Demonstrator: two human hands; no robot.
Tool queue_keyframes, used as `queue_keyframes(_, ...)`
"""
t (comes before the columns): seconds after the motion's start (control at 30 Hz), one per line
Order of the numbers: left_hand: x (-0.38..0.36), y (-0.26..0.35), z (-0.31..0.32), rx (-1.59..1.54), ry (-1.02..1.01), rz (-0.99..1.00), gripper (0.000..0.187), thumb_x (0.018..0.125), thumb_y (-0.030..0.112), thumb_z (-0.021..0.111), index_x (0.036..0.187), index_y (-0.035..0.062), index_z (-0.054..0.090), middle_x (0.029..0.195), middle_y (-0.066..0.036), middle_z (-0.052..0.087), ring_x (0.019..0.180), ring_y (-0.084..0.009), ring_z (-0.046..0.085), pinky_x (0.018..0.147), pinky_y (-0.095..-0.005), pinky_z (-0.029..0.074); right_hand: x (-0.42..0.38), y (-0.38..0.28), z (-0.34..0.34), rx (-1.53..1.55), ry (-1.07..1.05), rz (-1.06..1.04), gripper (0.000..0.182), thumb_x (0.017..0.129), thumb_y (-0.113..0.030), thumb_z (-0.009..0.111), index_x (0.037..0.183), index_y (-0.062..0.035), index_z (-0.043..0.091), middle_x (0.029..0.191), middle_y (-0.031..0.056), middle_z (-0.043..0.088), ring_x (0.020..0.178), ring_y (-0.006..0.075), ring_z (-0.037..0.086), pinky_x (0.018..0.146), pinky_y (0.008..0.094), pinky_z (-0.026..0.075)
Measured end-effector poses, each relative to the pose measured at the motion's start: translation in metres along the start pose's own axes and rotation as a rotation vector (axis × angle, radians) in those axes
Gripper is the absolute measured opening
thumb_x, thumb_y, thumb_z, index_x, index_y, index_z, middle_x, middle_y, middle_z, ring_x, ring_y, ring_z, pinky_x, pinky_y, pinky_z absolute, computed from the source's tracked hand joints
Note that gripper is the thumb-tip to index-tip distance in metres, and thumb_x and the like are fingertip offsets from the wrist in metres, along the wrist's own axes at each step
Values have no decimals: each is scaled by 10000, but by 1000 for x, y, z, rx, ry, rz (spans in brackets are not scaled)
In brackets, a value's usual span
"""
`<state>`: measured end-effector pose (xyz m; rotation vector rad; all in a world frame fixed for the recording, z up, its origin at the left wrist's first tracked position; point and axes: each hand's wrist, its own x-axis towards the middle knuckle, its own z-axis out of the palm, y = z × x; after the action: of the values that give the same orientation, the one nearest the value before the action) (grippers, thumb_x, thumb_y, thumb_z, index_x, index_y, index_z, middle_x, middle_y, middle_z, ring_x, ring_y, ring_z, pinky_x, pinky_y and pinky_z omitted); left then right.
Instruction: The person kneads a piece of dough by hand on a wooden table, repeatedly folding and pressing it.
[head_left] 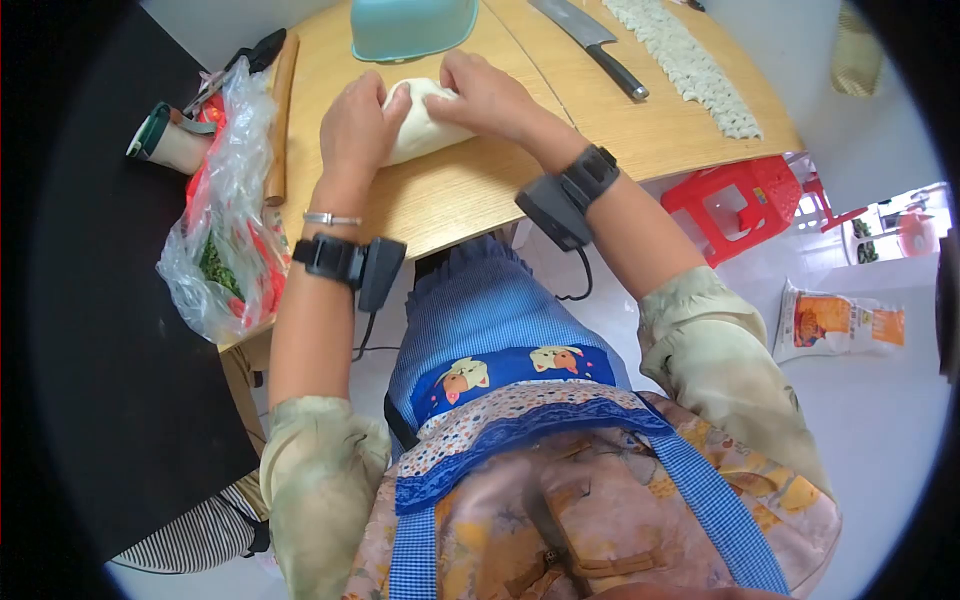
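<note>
A smooth white lump of dough rests on the wooden table near its front edge. My left hand grips its left end, the thumb pressed against the top. From the right, my right hand wraps over the other end, its thumb also on the dough. Both hands' fingertips are partly hidden behind the lump. Just beyond it stands an upturned light-blue bowl. A cleaver with a black handle lies to the right of my right hand.
A strip of small pale dough pieces runs along the table's right side. A rolling pin, a plastic bag with greens and a lidded cup are at left. A red stool and a printed bag are at right.
</note>
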<state>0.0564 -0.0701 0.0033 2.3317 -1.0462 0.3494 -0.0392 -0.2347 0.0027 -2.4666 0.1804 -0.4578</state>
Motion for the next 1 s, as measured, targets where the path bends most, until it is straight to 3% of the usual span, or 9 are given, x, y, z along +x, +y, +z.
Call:
queue_keyframes(0.1,9,-9,3,86,134,-4,479,978,469,583,935,-7,608,891,-244,658,911,-417,632,797,-489,483,5,16,10,31,133,-23,640,900,-568,627,1123,31,651,999,261,680,980,368,667,830,441,532)
queue_keyframes(0.17,6,-18,8,144,235,4,518,984,500,565,966,-15,624,896,-257,658,927,-422,634,824,-485,491,5,24,6,7,-80,56,727,927,-603,598,1259,43,630,1136,285,669,1031,388,654,890,453,524)
queue_keyframes(0.27,-17,-38,1,100,81,-228,599,1005,562,491,1043,-9,669,944,-262,690,820,-435,660,855,-496,502,-17,16,4,69,-55,9,742,953,-602,577,1315,45,611,1190,294,662,1079,406,631,948,477,496)
queue_keyframes(0.33,-31,-49,-11,-158,-216,-345,655,1022,600,435,1092,-10,665,985,-228,698,785,-365,682,790,-442,546,-30,11,8,37,-7,3,726,966,-594,561,1305,47,612,1179,288,666,1091,407,620,970,480,479)
queue_keyframes(0.53,-50,-28,-19,-910,-121,-712,608,1045,580,435,1214,33,638,979,-79,686,760,-151,664,614,-282,550,-73,-8,22,-53,184,-67,636,865,-430,697,1243,58,542,1070,280,605,1028,432,556,920,511,459)
queue_keyframes(0.63,-47,-16,-20,-1063,-129,-679,631,1045,596,411,1264,40,611,1148,-74,670,998,-163,627,847,-337,523,-111,-25,18,-4,214,-114,686,815,-352,763,1298,51,488,1089,257,567,1052,421,539,922,498,455)
queue_keyframes(0.83,-31,25,-23,-1026,24,-220,527,1087,493,350,1247,68,617,1157,-64,662,1060,-146,591,884,-324,445,-134,-27,-11,-27,163,-115,573,827,-358,755,1205,18,545,1011,190,585,985,364,554,858,463,453)
queue_keyframes(0.93,-24,46,-26,-1082,-5,-98,551,1087,499,292,1264,75,596,1177,-63,659,1076,-152,583,878,-322,426,-107,-31,-41,-279,362,-85,439,892,-383,683,1091,0,604,960,160,607,955,359,571,839,453,450)
queue_keyframes(1.0,-25,61,-28,-1121,-58,-34,580,1088,504,257,1322,66,557,1237,-79,641,1150,-170,562,945,-337,409,-71,-37,-48,-60,701,-384,372,941,-383,617,1016,-20,647,957,156,622,938,357,584,816,462,461)
